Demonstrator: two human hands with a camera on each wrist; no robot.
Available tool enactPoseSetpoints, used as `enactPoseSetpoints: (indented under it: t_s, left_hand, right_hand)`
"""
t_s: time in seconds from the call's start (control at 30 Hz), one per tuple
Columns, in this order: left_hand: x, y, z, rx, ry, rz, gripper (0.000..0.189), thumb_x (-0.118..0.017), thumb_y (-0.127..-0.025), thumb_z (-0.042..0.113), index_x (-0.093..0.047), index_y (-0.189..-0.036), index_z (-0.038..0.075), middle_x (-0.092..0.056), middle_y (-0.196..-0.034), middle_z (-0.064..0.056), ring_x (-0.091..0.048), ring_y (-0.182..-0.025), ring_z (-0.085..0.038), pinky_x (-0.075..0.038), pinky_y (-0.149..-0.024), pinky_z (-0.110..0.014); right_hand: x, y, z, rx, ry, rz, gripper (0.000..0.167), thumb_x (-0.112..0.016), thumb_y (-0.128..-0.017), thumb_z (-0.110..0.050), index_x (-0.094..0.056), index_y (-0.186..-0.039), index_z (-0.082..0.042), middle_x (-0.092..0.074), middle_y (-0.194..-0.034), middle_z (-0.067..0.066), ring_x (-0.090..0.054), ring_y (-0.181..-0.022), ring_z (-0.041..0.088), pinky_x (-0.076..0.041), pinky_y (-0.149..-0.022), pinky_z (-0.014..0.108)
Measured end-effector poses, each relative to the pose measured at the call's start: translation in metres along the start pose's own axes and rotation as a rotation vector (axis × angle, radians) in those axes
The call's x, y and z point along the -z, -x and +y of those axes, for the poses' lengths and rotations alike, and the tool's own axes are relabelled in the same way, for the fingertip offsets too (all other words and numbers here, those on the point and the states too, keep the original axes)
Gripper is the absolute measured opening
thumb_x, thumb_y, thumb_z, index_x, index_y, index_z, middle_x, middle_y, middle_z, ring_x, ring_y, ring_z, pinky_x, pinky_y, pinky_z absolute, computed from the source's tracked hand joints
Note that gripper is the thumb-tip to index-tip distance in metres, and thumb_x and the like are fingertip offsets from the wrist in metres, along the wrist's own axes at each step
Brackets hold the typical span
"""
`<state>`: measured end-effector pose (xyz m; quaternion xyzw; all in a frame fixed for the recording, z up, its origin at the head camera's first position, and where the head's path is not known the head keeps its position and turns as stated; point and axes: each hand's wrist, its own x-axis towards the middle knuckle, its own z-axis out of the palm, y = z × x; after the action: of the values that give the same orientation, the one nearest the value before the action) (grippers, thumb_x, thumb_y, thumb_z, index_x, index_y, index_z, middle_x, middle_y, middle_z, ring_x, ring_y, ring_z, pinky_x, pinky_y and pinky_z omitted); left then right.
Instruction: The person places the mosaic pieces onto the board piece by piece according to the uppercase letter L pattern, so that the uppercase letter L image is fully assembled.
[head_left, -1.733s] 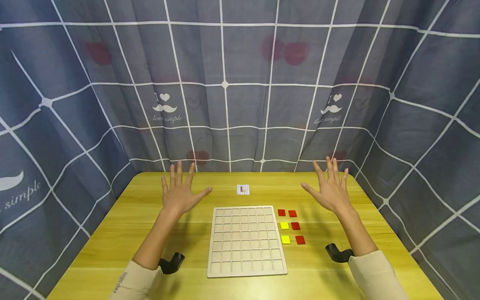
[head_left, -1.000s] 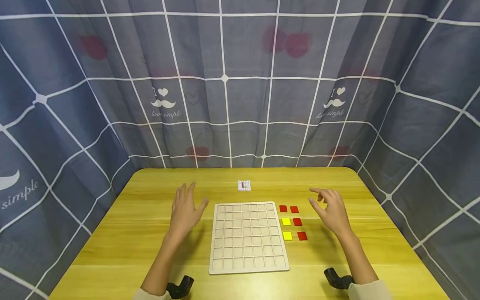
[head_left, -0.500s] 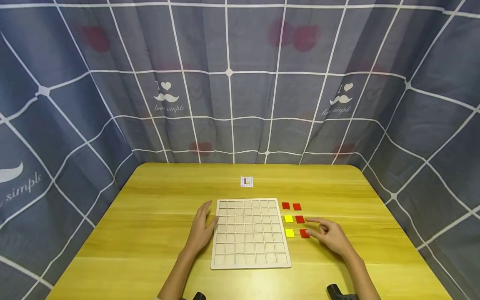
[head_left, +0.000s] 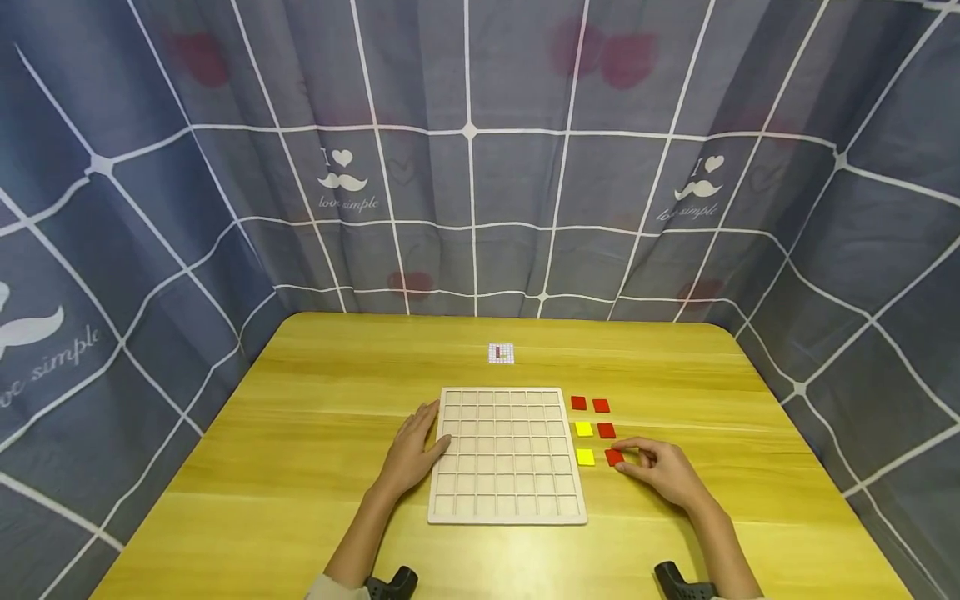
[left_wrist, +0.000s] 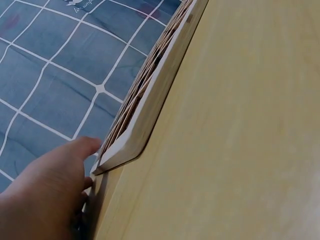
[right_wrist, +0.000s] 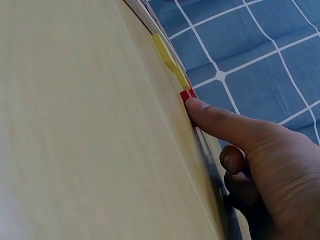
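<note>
A pale wooden board (head_left: 507, 456) with a square grid lies flat on the table. My left hand (head_left: 408, 454) rests along its left edge, fingers fairly straight, with the thumb over the rim; the left wrist view has that thumb (left_wrist: 87, 146) at the board's corner. To the board's right lie several red and yellow square tiles. My right hand (head_left: 667, 473) pinches the nearest red tile (head_left: 613, 457) between thumb and index finger, the tile still down at the table. In the right wrist view the thumb covers part of this tile, beyond which are yellow tiles (right_wrist: 165, 52).
A small printed grid card (head_left: 501, 353) lies behind the board. Two yellow tiles (head_left: 584, 429) and more red tiles (head_left: 601, 406) sit between board and right hand. A dark checked curtain (head_left: 472, 167) surrounds the wooden table (head_left: 300, 400) at back and sides.
Both hands have come down from raised, spread poses. The left has moved right onto the board's edge; the right has moved left to the nearest red tile and pinches it. The head view has tilted down.
</note>
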<state>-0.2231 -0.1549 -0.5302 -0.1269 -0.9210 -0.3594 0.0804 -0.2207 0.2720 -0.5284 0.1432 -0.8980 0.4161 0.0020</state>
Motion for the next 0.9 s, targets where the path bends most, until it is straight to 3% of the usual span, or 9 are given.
enactPoseSetpoints:
  t_s: [0.3,0.47,0.7,0.9]
  left_hand:
    - [-0.003,0.0,-0.001,-0.048,-0.075,0.02,0.058,-0.059,-0.09,0.031,-0.042,-0.137,0.0,-0.038,-0.142,-0.014,-0.027,-0.134,-0.03,-0.015,-0.112,-0.045]
    - [-0.003,-0.001,-0.001,-0.045,-0.093,0.021,0.058,-0.059,-0.09,0.032,-0.043,-0.136,0.001,-0.039,-0.142,-0.012,-0.028,-0.134,-0.029,-0.016,-0.112,-0.045]
    - [-0.004,0.0,-0.001,-0.053,-0.098,0.028,0.058,-0.06,-0.089,0.031,-0.044,-0.136,0.0,-0.04,-0.141,-0.013,-0.03,-0.133,-0.031,-0.017,-0.112,-0.045]
    - [-0.003,0.0,-0.001,-0.057,-0.104,0.029,0.058,-0.06,-0.089,0.031,-0.044,-0.136,0.001,-0.04,-0.141,-0.013,-0.03,-0.133,-0.03,-0.018,-0.111,-0.045]
  right_hand:
    - [-0.001,-0.001,0.0,-0.007,0.028,0.039,0.028,-0.075,-0.075,-0.035,-0.068,-0.099,-0.023,-0.034,-0.05,-0.007,-0.026,-0.044,0.004,-0.029,-0.041,0.021]
    - [-0.003,-0.004,-0.006,0.017,0.052,0.09,0.028,-0.075,-0.075,-0.036,-0.068,-0.099,-0.024,-0.032,-0.048,-0.008,-0.024,-0.043,0.004,-0.026,-0.039,0.021]
    - [-0.014,-0.024,-0.029,0.148,0.024,0.203,0.025,-0.076,-0.076,-0.031,-0.068,-0.099,-0.024,-0.034,-0.05,-0.009,-0.027,-0.043,0.003,-0.028,-0.039,0.021]
    - [-0.033,-0.052,-0.06,0.258,-0.012,0.222,0.025,-0.077,-0.075,-0.023,-0.068,-0.098,-0.021,-0.031,-0.05,-0.011,-0.027,-0.044,0.001,-0.025,-0.039,0.02]
